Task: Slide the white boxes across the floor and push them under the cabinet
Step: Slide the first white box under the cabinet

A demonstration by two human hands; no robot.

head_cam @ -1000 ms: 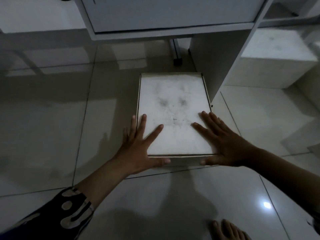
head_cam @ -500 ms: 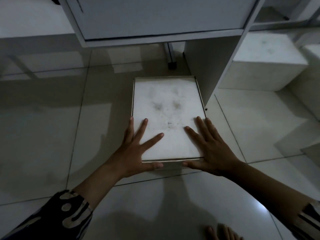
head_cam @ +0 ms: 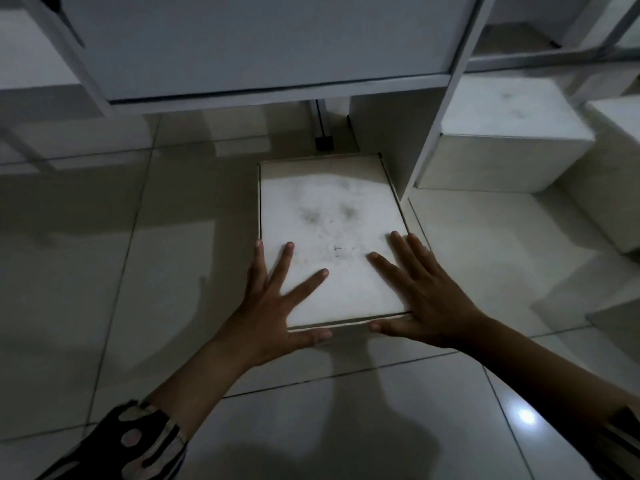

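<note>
Two hands flat on a flat white box [head_cam: 329, 244], fingers spread and unclenched, gripping nothing. Left hand [head_cam: 273, 306] at the near left corner: fingers [head_cam: 304, 280] fanned over the lid, outermost one running along the left edge, thumb laid against the near side wall. Right hand [head_cam: 426, 299] at the near right corner, mirrored: fingers [head_cam: 384, 265] splayed on the lid, the outer ones overhanging the right edge, thumb along the near side wall, pointing toward the other thumb. Palms over the near edge of the lid.

No readable brand, label or writing on the lid; only grey smudges, two darker blots near the middle and fine scratches nearer the fingers.

Box rectangular and shallow, matte, cardboard-like, with a thin brownish seam round the lid rim. Lying on a glossy tiled floor [head_cam: 104, 271], pale tiles with thin dark grout lines and a bright spot of reflected light near the right forearm. Far end of the box just under the front edge of a white cabinet [head_cam: 259, 46], right far corner close beside the cabinet's upright side panel [head_cam: 426, 140]; near half out in the open. Smooth, flat-faced cabinet panels, raised off the floor. A slim metal leg with a dark foot [head_cam: 323, 142] just beyond the box's far edge.

Another white box [head_cam: 502, 133], taller and cube-like, dusty on top, on the floor right of the side panel. Dark patterned sleeve [head_cam: 131, 441] on the left forearm.
</note>
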